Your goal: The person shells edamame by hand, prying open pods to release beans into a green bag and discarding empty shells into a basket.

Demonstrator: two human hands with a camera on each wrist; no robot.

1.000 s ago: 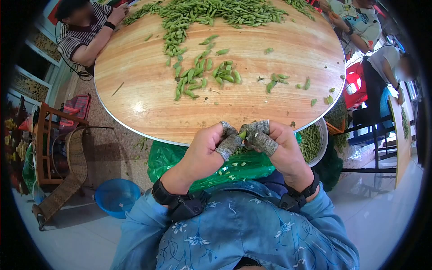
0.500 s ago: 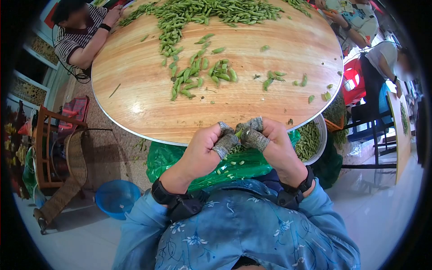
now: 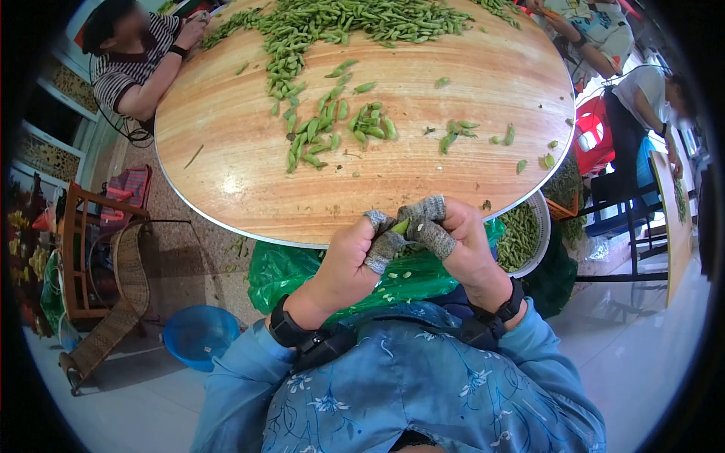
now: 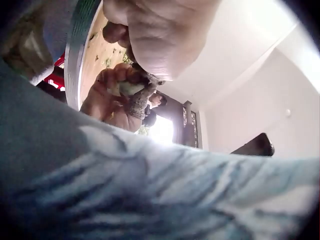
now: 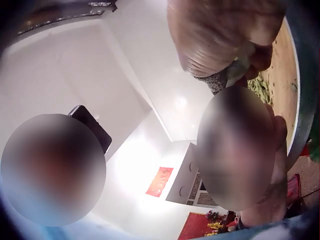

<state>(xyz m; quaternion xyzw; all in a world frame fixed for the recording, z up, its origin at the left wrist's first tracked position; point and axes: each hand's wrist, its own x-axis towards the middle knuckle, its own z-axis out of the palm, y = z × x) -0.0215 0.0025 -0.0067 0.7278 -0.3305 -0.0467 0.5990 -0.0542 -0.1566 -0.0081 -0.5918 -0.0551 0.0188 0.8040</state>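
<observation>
Pod seems light and soft, best held by its tips; our hands pinch it near the table.

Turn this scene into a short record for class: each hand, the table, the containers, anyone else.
Left hand: pinches a green pod
Right hand: grips the same pod
Worn: grey covers on both hands
Table: wooden; pod pile at far side, loose pods nearer
Containers: green bag below near edge; white basket of pods to its right; blue basin on floor, left
Others: person in striped shirt at left, more people at right
</observation>
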